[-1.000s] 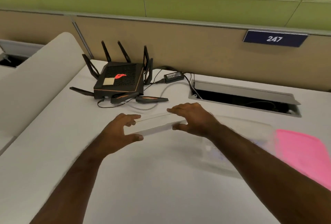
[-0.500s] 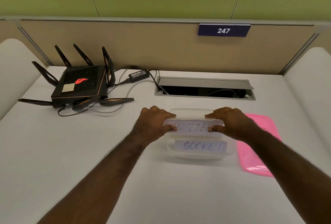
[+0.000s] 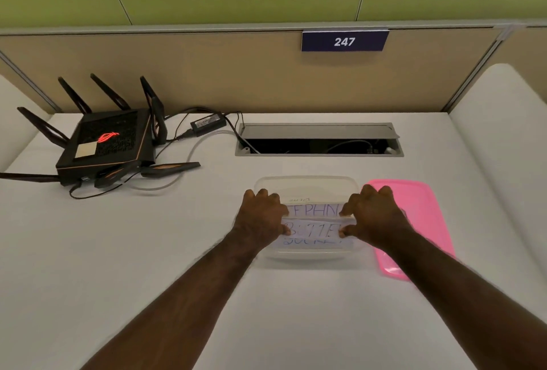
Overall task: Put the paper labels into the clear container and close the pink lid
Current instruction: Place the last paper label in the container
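Note:
A clear container [image 3: 305, 183] stands on the white desk in front of me, with handwritten paper labels lying in it. My left hand [image 3: 262, 217] and my right hand [image 3: 374, 215] each pinch one end of a white paper label [image 3: 313, 229] held over the container. Other labels show above it [image 3: 315, 210] and below it [image 3: 313, 243]. The pink lid [image 3: 420, 215] lies flat on the desk just right of the container, partly under my right forearm.
A black router [image 3: 109, 144] with several antennas sits at the back left with cables and a power adapter [image 3: 208, 123]. An open cable slot [image 3: 319, 141] lies behind the container. A partition with a "247" sign [image 3: 344, 41] stands behind.
Both hands carried the label from the left of the desk over to the container and have lowered it toward me into the container. The view has swung right.

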The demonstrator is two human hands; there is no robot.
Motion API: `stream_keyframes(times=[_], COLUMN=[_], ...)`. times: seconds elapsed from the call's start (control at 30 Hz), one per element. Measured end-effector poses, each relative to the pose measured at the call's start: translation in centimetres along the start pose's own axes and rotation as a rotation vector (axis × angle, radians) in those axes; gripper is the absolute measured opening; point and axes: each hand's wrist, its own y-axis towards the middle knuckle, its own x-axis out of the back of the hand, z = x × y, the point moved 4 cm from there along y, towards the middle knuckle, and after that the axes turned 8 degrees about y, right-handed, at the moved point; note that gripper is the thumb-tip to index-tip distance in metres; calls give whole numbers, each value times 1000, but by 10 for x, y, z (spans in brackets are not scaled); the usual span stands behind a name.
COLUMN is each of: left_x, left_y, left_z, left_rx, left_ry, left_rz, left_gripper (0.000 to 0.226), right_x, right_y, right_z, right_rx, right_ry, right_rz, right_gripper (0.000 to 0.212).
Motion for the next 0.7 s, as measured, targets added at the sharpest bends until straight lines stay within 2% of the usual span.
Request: stream_keyframes(times=[0.2,0.37,0.43,0.53,0.6,0.7], left_x=[-8,-6,1,24,44,72], left_y=[0,-4,-4,-2,2,6], left_z=[-7,-8,-9,-21,-37,-77], left_rx=[14,19,27,9,-13,-69], left_ry=[75,16,-38,-98,-138,-256], left_rz=[34,-3,-27,-103,-171,-294], left_gripper=[48,43,42,37,32,26], right_x=[-10,-7,4,26,34,30], right_y=[3,-3,-11,-30,-46,-74], right_z=[10,9,3,-20,-46,-93], right_rx=[40,39,16,-62,-159,-367], right_ry=[-120,-58,43,187,237,278], right_rz=[13,-26,-102,-301,-417,-463], right_gripper=[49,48,43,31,26,27])
